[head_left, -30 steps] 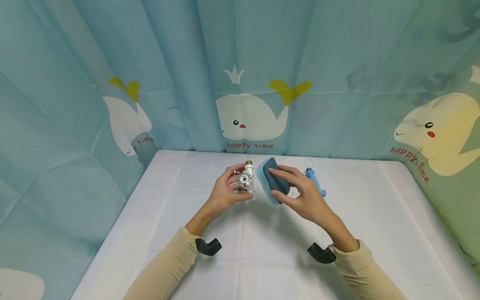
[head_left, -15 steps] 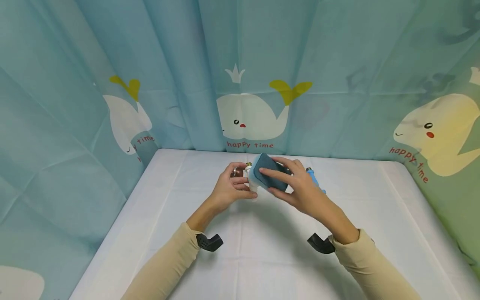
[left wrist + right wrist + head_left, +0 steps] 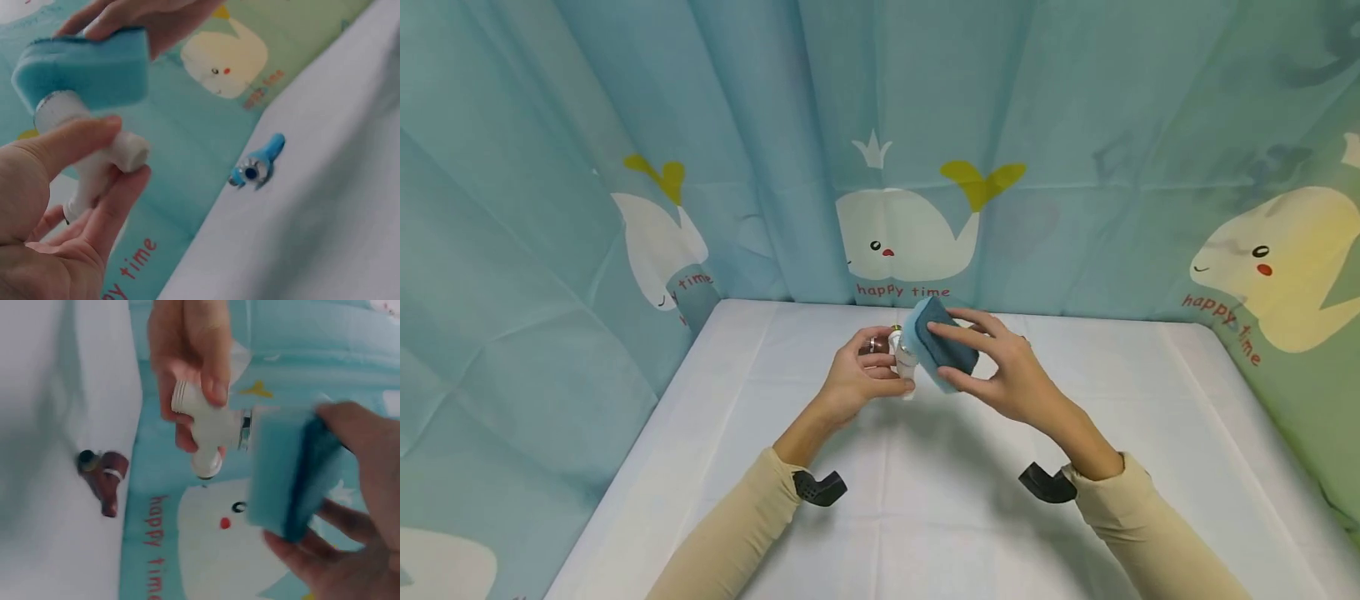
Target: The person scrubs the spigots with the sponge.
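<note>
My left hand (image 3: 852, 382) grips a white plastic tap (image 3: 94, 178) with a brass-coloured threaded end, thumb on one side and fingers on the other. My right hand (image 3: 1015, 367) holds a sponge (image 3: 946, 343), light blue with a darker blue scouring face, between thumb and fingers. In the right wrist view the sponge's light face (image 3: 272, 465) lies against the knob end of the white tap (image 3: 209, 428), covering it. Both things are held above the table.
A brown tap (image 3: 105, 480) lies on the white-covered table (image 3: 820, 533) beyond my left hand. A blue tap (image 3: 259, 164) lies on the right, mostly hidden behind my right hand in the head view. Blue whale-print curtains (image 3: 760, 208) surround the table.
My right hand has brought the sponge left onto the white tap's knob, which faced the camera before, then shifted it slightly up. My left hand keeps its grip, the tap turned.
</note>
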The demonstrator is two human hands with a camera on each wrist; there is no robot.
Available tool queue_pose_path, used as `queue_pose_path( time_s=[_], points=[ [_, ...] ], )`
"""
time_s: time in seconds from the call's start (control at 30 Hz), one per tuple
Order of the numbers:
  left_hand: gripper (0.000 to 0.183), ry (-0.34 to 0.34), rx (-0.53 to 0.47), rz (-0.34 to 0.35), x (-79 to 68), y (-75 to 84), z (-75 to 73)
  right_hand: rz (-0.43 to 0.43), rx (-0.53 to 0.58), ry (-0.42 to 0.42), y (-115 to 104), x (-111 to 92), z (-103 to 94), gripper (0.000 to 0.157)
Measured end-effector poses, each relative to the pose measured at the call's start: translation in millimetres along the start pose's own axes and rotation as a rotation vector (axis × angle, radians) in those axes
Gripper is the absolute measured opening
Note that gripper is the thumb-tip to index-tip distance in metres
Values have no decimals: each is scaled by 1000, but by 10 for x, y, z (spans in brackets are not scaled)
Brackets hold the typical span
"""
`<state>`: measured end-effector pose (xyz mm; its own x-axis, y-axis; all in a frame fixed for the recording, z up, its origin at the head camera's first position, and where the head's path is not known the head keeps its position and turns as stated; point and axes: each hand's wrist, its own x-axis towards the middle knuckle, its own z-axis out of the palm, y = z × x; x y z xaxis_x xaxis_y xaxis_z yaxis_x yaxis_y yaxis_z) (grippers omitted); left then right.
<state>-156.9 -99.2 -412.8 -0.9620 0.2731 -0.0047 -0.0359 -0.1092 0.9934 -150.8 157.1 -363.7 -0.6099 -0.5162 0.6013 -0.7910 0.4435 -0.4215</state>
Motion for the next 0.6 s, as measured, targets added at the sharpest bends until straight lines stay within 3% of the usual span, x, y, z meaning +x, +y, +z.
queue_pose_path(
  time_s=[0.2, 0.4, 0.6],
  points=[
    [84, 2, 85, 40, -4, -16, -5, 24, -23, -90, 5, 51, -113, 54],
    [85, -44, 136, 73, -24, -36, -10, 37, -38, -228, -51, 145, -188, 50],
    [86, -80, 184, 102, -6, -41, -23, 77, -66, -290, -63, 215, -233, 48]
  ],
)
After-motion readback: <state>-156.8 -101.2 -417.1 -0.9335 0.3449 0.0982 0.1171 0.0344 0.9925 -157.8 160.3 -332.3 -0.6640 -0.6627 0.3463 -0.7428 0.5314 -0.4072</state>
